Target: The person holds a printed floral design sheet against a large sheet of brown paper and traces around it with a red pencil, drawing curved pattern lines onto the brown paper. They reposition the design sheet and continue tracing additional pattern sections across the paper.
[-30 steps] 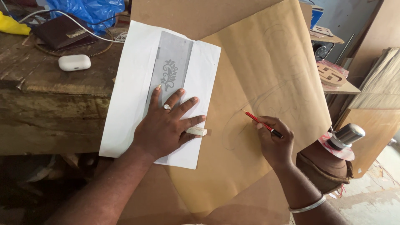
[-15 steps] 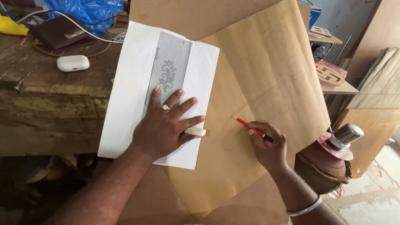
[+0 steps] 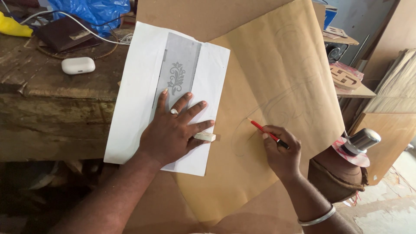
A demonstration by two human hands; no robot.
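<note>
My left hand point(image 3: 173, 130) lies flat, fingers spread, on a white paper sheet point(image 3: 138, 86) that carries a grey strip with a floral motif point(image 3: 177, 78). A small white eraser point(image 3: 204, 137) sits under its thumb and fingers at the sheet's right edge. My right hand point(image 3: 281, 151) grips a red pencil point(image 3: 265, 130), whose tip touches a large brown paper sheet point(image 3: 277, 65) with faint pencil curves drawn on it. The brown sheet lies over a brown board point(image 3: 208, 13).
A worn wooden bench point(image 3: 56, 95) at the left holds a white earbud case point(image 3: 78, 65), a dark wallet point(image 3: 65, 37), a white cable and a blue plastic bag point(image 3: 91, 8). A metal-capped clay vessel point(image 3: 346, 160) stands at the right, beside wooden boards.
My right hand has moved the pencil slightly left and down along the drawn curve. The left hand stays pressed on the white sheet.
</note>
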